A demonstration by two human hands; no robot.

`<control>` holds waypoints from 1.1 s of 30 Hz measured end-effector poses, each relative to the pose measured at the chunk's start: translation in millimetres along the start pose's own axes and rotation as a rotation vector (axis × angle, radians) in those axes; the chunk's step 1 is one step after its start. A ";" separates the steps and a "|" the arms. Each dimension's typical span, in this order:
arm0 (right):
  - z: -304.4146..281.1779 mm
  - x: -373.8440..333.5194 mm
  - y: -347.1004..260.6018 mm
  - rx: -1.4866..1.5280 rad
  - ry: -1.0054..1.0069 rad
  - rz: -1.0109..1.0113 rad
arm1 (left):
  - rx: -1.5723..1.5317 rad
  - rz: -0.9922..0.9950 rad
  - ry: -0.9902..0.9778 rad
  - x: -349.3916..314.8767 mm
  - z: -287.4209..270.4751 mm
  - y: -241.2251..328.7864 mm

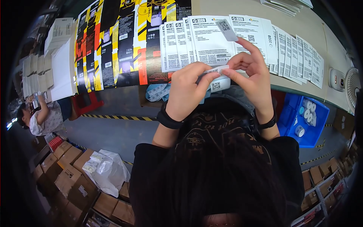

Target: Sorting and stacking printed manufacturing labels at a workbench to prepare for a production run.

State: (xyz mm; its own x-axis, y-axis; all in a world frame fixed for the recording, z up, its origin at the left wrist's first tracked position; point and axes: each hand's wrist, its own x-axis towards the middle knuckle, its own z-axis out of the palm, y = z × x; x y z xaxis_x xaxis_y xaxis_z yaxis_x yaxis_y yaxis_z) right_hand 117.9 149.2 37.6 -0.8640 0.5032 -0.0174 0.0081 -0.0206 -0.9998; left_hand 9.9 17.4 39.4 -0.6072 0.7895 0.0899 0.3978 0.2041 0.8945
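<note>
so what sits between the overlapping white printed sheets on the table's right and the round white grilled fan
In the head view, a small white rounded device sits there, past a narrow strip of tan tabletop.

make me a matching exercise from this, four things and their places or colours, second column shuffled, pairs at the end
Things:
1. Label
2. Bin
3. Fan
4. Plastic bag

Places or colours:
A. Over cardboard boxes
B. At the raised index finger of the right hand
C. By the right end of the table
D. Blue, with rolls inside

Pairs: 1-B, 2-D, 3-C, 4-A
</note>
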 end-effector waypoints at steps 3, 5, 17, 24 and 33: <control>-1.2 3.1 -0.3 0.071 0.065 0.010 | -0.008 -0.059 -0.028 1.4 -0.3 0.1; -2.2 7.7 -0.4 0.189 0.188 0.018 | -0.045 -0.074 -0.034 3.0 0.7 -0.7; -12.2 57.0 35.0 -0.247 0.257 0.099 | 0.103 0.149 -0.274 9.7 15.3 -24.0; -9.2 60.5 38.4 -0.255 0.234 0.115 | 0.178 0.145 -0.283 8.1 19.9 -25.7; -4.3 60.1 31.7 -0.066 0.234 0.163 | 0.187 0.170 -0.266 6.1 20.2 -28.7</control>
State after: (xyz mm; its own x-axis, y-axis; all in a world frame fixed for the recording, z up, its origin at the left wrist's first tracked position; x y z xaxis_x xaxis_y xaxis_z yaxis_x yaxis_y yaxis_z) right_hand 68.4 182.5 4.8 -0.7092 0.6836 -0.1724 0.1762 -0.0650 -0.9822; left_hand 8.7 28.0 5.5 -0.3311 0.9392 0.0912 0.6112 0.1399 0.7790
